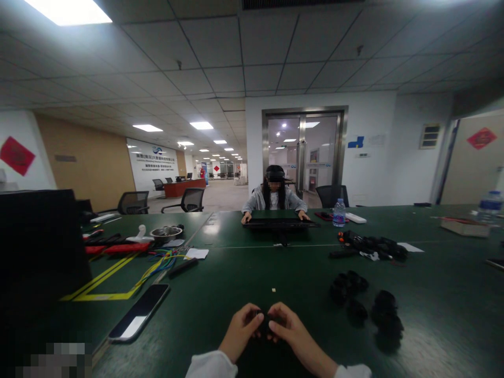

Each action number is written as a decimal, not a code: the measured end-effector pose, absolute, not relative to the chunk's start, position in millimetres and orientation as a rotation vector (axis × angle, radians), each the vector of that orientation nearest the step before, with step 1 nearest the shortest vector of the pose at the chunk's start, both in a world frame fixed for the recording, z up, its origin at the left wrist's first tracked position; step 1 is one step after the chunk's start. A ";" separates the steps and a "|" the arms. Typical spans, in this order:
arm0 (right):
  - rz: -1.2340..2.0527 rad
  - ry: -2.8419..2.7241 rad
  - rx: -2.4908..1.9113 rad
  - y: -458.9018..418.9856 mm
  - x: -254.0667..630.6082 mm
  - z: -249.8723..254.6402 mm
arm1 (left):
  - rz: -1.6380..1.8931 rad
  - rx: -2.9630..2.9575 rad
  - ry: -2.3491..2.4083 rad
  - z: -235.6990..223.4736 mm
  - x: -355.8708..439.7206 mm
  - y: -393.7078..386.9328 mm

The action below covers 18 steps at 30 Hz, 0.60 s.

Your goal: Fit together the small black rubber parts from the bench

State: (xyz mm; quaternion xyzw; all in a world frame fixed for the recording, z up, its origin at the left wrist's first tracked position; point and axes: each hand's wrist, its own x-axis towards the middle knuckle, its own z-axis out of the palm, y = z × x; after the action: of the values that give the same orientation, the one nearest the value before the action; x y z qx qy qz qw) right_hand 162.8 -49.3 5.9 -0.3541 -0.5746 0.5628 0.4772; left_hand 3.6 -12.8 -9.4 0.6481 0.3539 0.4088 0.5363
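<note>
Near the front of the green table, my left hand (pixel 243 326) and my right hand (pixel 289 326) are close together, fingers bent inward. Between them is a small black part (pixel 265 318), pinched from both sides; the fingers cover most of it, so its kind cannot be made out. A tiny pale piece (pixel 273 290) lies on the table just beyond my hands. Several black rounded parts lie to the right of my right hand, in one cluster (pixel 348 289) and another cluster (pixel 386 315).
A phone (pixel 139 313) lies at left, near a dark monitor-like box (pixel 39 247), coloured wires (pixel 161 265) and a metal bowl (pixel 166 233). Across the table (pixel 236 262) a person (pixel 274 194) holds a flat black panel (pixel 279 223). A water bottle (pixel 339 213) and black cables (pixel 370 245) are right.
</note>
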 end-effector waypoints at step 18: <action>1.308 -1.369 -0.950 -42.9 160.3 -3.1 | 1.007 1.602 0.717 -13.9 0.1 -10.1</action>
State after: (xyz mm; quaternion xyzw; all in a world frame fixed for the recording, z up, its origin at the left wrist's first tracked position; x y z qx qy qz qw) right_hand 160.3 -42.9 -3.1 -0.3909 -0.5637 0.5383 0.4896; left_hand 0.1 -10.1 -13.9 0.6711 0.3005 0.4219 0.5304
